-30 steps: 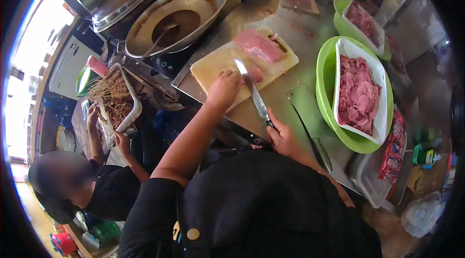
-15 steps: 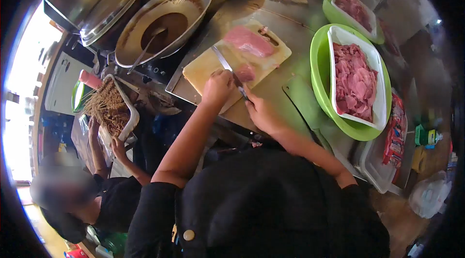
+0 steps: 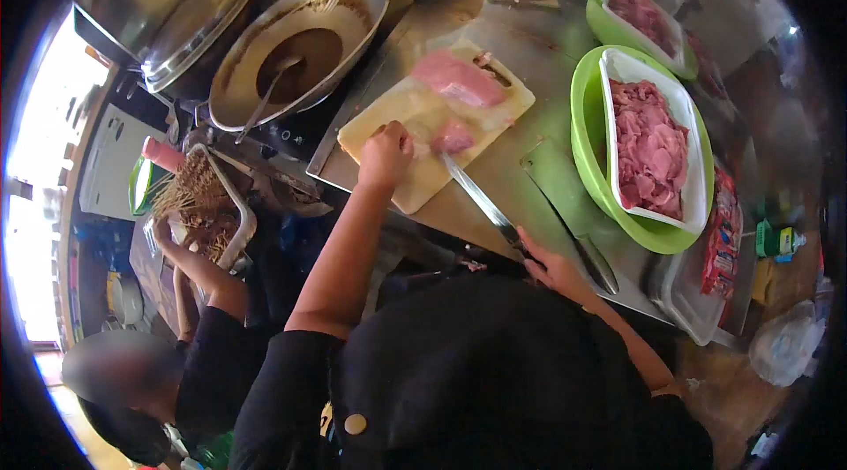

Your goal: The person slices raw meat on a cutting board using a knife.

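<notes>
The handle of a long knife (image 3: 481, 198) is in my right hand (image 3: 549, 263), near the table's front edge. Its blade points up and left, its tip by a small piece of pink meat (image 3: 453, 137) on the cutting board (image 3: 415, 183). Closed, with curled fingers, my left hand (image 3: 386, 152) rests over the board's left part, beside that piece. Whatever may be under its fingers is hidden. A larger block of meat (image 3: 459, 79) lies toward the far side of the board.
To the right, a green basin (image 3: 584, 148) carries a white tray (image 3: 611, 130) of sliced meat. A second knife (image 3: 573, 236) lies between board and basin. At left are a wok (image 3: 357, 15) of brown sauce and a co-worker's hand (image 3: 172, 240) at a tray of skewers (image 3: 194, 188).
My right hand has drawn the knife back toward me and right, away from my left hand. The co-worker's arms have shifted at the skewers.
</notes>
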The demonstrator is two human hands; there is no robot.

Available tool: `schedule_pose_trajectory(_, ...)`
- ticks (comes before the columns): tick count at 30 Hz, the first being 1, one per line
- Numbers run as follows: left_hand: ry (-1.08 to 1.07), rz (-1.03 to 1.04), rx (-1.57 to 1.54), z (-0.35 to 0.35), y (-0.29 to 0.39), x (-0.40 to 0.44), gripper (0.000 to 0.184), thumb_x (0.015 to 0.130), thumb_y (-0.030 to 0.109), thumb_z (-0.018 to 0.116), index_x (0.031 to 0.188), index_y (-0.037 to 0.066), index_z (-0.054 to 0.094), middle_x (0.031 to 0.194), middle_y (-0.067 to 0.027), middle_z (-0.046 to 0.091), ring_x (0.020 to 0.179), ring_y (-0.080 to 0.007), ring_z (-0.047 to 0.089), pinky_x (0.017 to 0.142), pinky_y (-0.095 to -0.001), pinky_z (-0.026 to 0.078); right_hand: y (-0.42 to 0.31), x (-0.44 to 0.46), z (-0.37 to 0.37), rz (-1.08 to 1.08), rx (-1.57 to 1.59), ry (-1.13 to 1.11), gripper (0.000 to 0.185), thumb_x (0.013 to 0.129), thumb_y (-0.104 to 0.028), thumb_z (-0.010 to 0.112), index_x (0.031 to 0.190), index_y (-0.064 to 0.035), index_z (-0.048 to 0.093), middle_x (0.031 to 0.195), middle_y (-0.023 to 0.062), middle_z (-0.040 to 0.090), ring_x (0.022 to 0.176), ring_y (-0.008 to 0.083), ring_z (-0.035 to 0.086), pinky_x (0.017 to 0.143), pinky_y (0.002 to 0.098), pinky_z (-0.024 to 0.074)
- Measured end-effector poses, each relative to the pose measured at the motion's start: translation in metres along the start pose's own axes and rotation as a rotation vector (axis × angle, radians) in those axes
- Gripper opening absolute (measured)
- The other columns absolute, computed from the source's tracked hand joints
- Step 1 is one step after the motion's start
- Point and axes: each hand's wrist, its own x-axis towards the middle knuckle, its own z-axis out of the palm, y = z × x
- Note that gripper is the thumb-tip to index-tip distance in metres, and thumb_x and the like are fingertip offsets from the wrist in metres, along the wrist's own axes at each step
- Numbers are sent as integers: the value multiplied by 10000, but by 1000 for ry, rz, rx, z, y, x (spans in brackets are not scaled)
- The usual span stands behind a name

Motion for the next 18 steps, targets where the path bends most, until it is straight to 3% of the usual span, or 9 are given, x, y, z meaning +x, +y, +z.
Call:
schedule_pose_trajectory(3, -35, 39, -35, -3, -1, -2, 197, 815, 224, 581, 846, 30, 558, 840, -182, 613, 805, -376, 599, 729, -462, 470, -45, 19, -42, 631, 264, -320, 534, 894, -126, 531, 1400, -169, 365, 917, 225, 627, 712, 251, 619, 717, 346, 480)
schedule_pose_trajectory(6, -80, 162, 154, -13, 14, -17, 252, 841, 268, 549, 912, 26, 549, 850, -191, 623, 806, -381, 606, 741, -470, 474, -49, 23, -40, 537, 137, -256, 530, 907, -153, 511, 1409, -175, 344, 699, 172, 560, 542, 170, 431, 594, 267, 425)
schedule_pose_trajectory(7, -97, 216, 251, -17, 21, -20, 276, 848, 281, 542, 942, 22, 544, 853, -195, 625, 802, -380, 611, 741, -468, 476, -45, 22, -35, 467, 96, -203, 530, 902, -156, 513, 1405, -199, 351, 720, 198, 568, 552, 227, 475, 599, 303, 442)
schedule_pose_trajectory(9, -256, 96, 324, -13, 25, -16, 279, 859, 282, 514, 967, 26, 536, 858, -207, 624, 839, -377, 612, 769, -479, 469, -35, 19, -20, 331, 9, -96, 531, 893, -162, 517, 1395, -246, 365, 763, 250, 582, 574, 342, 562, 609, 375, 477)
schedule_pose_trajectory(12, -412, 87, 384, -8, 28, -12, 264, 869, 263, 470, 981, 34, 542, 895, -215, 627, 881, -369, 609, 790, -471, 470, -32, 28, -10, 504, -54, -171, 542, 892, -177, 496, 1398, -290, 340, 815, 260, 595, 648, 412, 578, 644, 421, 485)
schedule_pose_trajectory(15, -383, 106, 260, -14, 24, -15, 275, 877, 249, 440, 974, 23, 562, 917, -228, 628, 891, -379, 605, 793, -464, 469, -13, 29, 6, 335, -32, -37, 552, 893, -183, 476, 1402, -325, 315, 867, 252, 607, 720, 422, 603, 683, 465, 482)
schedule_pose_trajectory(18, -313, 153, 48, -25, 19, -20, 297, 885, 249, 424, 953, 4, 577, 904, -251, 619, 884, -410, 589, 779, -470, 458, -5, 32, 3, 383, -24, -88, 565, 887, -188, 491, 1404, -327, 310, 882, 247, 613, 749, 412, 609, 700, 462, 483)
